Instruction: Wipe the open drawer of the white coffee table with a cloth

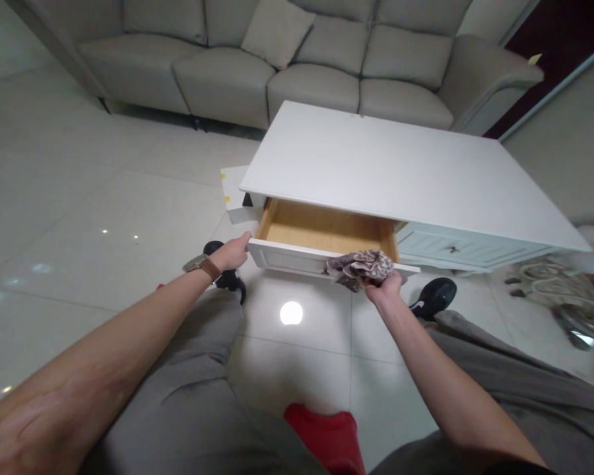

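Note:
A white coffee table (400, 171) has its left drawer (321, 227) pulled out, showing a bare wooden bottom. My left hand (236, 251), below a wristwatch with a brown strap, is closed on the left end of the drawer's white front panel. At the panel's right part, my right hand (387, 287) grips a crumpled, brown-and-white patterned cloth (363, 266). That cloth lies against the top edge of the panel and hides part of it. Some fingers of both hands are out of sight.
Behind the table runs a grey sofa (222, 76) with a loose cushion (277, 33). A white box (237, 198) stands by the table's left end. Between my legs is a red stool (324, 435). A second drawer (468, 249) is shut. Assorted items (559, 290) lie at right.

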Action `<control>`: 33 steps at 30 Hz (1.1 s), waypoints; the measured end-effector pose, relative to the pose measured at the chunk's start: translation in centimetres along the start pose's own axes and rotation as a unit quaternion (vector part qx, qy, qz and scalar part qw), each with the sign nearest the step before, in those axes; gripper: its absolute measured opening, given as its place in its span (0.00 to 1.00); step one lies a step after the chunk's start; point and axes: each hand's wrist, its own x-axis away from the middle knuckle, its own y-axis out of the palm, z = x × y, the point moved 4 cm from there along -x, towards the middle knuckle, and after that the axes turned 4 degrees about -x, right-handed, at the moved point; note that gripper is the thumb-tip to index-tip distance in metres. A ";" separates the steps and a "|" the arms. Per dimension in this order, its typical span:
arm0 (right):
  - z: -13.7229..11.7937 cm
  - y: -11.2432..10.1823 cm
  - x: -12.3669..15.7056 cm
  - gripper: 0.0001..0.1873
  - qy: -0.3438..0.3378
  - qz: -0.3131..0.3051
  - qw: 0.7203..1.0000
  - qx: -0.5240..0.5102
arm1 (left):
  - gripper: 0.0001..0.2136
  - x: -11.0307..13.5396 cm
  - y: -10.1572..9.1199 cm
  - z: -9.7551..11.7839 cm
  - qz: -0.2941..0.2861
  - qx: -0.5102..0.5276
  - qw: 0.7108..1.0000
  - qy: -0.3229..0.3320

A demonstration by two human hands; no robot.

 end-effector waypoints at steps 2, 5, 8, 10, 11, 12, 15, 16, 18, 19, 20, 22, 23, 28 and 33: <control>0.5 0.8 1.1 0.14 0.040 0.011 0.999 -0.019 | 0.14 0.0 -0.1 0.1 -0.002 -0.013 1.000 0.001; 2.9 3.2 3.3 0.10 0.100 0.002 0.994 -0.046 | 0.14 -0.1 -0.1 0.0 0.002 -0.024 1.000 0.010; 6.4 6.5 5.9 0.08 0.142 -0.024 0.988 -0.056 | 0.14 -0.2 -0.1 -0.2 0.006 -0.022 1.000 0.021; 9.2 8.9 7.8 0.07 0.181 -0.050 0.981 -0.055 | 0.13 -0.3 -0.3 -0.4 0.010 -0.021 1.000 0.022; 10.6 10.0 8.7 0.07 0.205 -0.062 0.975 -0.052 | 0.12 -0.4 -0.4 -0.5 0.013 -0.021 0.999 0.021; 12.0 11.1 9.6 0.06 0.228 -0.069 0.970 -0.048 | 0.11 -0.5 -0.6 -0.6 0.018 -0.021 0.999 0.019; 16.0 13.7 12.1 0.07 0.280 -0.063 0.957 -0.040 | 0.10 -0.8 -1.1 -0.8 0.041 0.006 0.999 0.027; 17.3 14.4 12.8 0.08 0.291 -0.060 0.954 -0.037 | 0.10 -0.9 -1.2 -0.9 0.044 0.025 0.998 0.041; 19.9 15.8 14.0 0.08 0.303 -0.062 0.951 -0.025 | 0.12 -1.0 -1.4 -1.1 0.040 0.059 0.995 0.076; 21.1 16.2 14.4 0.08 0.303 -0.061 0.951 -0.011 | 0.13 -1.1 -1.4 -1.3 0.036 0.069 0.993 0.088; 22.3 16.5 14.7 0.08 0.301 -0.059 0.952 0.007 | 0.15 -1.2 -1.4 -1.5 0.035 0.074 0.992 0.093; 24.2 16.4 14.8 0.09 0.293 -0.045 0.954 0.044 | 0.15 -1.4 -1.4 -1.9 0.042 0.073 0.993 0.082; 25.0 16.0 14.7 0.10 0.289 -0.036 0.955 0.060 | 0.15 -1.4 -1.4 -2.0 0.049 0.070 0.994 0.071; 25.4 10.8 11.0 0.19 0.243 0.024 0.963 0.110 | 0.19 -1.5 -1.2 -1.8 0.064 0.048 0.996 0.038; 19.8 3.5 4.3 0.23 0.126 0.022 0.979 0.159 | 0.20 -1.5 -1.2 -1.7 0.059 0.035 0.997 0.035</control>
